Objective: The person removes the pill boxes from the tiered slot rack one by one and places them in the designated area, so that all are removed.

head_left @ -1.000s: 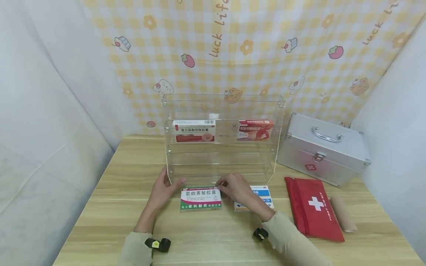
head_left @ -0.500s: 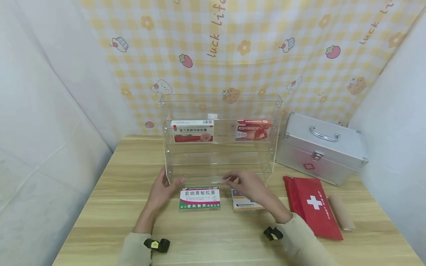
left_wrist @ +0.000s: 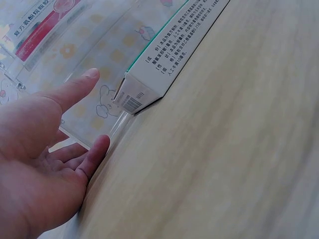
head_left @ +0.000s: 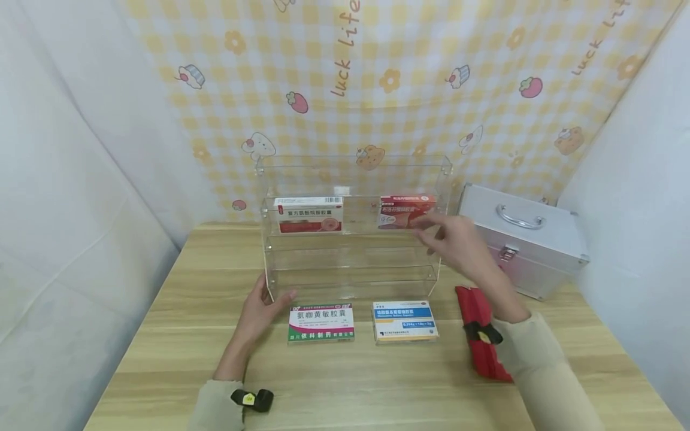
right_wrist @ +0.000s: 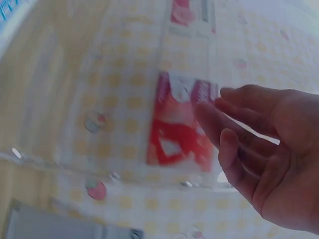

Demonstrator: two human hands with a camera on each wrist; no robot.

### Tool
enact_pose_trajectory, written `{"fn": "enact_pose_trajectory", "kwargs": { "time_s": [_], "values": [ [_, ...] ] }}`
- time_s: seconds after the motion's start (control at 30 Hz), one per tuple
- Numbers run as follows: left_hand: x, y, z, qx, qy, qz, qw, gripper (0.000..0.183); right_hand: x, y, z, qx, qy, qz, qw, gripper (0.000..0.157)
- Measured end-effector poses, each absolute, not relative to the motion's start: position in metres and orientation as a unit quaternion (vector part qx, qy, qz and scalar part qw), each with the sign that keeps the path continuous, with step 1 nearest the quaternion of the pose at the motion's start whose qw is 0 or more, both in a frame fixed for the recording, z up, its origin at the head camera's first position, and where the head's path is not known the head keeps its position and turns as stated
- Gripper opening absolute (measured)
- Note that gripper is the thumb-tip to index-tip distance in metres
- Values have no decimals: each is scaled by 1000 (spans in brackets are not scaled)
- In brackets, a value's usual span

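One yellow-and-white checked cloth hangs beyond both hands, and one wood-grain bench (head_left: 323, 386) lies beneath them. One clear plastic tiered rack (head_left: 350, 257) stands between the hands. One silver metal case (head_left: 536, 254) sits to the right of the right hand (head_left: 458, 242), and one red fabric zip pouch (head_left: 476, 304) lies nearer the person than that hand, partly covered by the sleeve.

There are two hands. The left hand (head_left: 259, 314) rests at the rack's lower left corner, thumb and fingers apart on either side of it; the right hand's fingers are apart and loosely bent, holding nothing.

Four medicine cartons are in view. One white-and-red carton (head_left: 309, 215) stands in the rack, well left of the right hand. One white, pink and green carton (head_left: 321, 323) lies just right of the left hand; one white-and-blue carton (head_left: 405, 321) lies farther right, below the right hand. One small red carton (head_left: 396, 212) stands upright in the rack, just left of the right fingertips; whether they touch is unclear. Its front is glossy and deep red, with white lettering and a paler lower left corner.
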State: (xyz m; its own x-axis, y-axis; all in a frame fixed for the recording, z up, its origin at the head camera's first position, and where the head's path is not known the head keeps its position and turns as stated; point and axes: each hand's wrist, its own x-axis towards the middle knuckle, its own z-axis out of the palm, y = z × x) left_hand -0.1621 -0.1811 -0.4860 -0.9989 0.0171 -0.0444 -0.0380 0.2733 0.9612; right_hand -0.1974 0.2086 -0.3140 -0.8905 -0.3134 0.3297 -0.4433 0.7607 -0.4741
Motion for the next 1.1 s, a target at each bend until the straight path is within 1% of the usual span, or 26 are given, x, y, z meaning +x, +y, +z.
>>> {"fn": "enact_pose_trajectory", "kwargs": {
  "time_s": [0.07,0.17,0.27,0.33,0.43,0.57,0.83,0.97,1.1],
  "values": [
    [-158,-179,-477,-8,795,606,28,91,-204,215,-303,187,-938,257,138,21],
    [-153,-178,-467,-7,794,607,31,90,-213,221,-291,164,-948,219,165,27],
    [-156,-179,-475,-4,797,604,25,91,-219,223,-286,152,-955,169,189,34],
    [-160,-181,-484,-6,799,602,21,92,-222,222,-286,148,-959,146,193,36],
    [-165,-184,-497,-8,802,597,16,92,-225,220,-288,147,-962,132,187,38],
    [-166,-184,-500,-11,805,593,13,92,-228,217,-291,153,-962,141,177,39],
    [-167,-184,-500,-13,811,585,10,92,-232,217,-289,160,-957,167,175,38],
    [-167,-183,-499,-13,812,583,9,92,-232,217,-288,156,-962,141,174,38],
    [-166,-183,-499,-15,811,584,9,92,-235,215,-288,151,-970,130,142,37]
  ]
}}
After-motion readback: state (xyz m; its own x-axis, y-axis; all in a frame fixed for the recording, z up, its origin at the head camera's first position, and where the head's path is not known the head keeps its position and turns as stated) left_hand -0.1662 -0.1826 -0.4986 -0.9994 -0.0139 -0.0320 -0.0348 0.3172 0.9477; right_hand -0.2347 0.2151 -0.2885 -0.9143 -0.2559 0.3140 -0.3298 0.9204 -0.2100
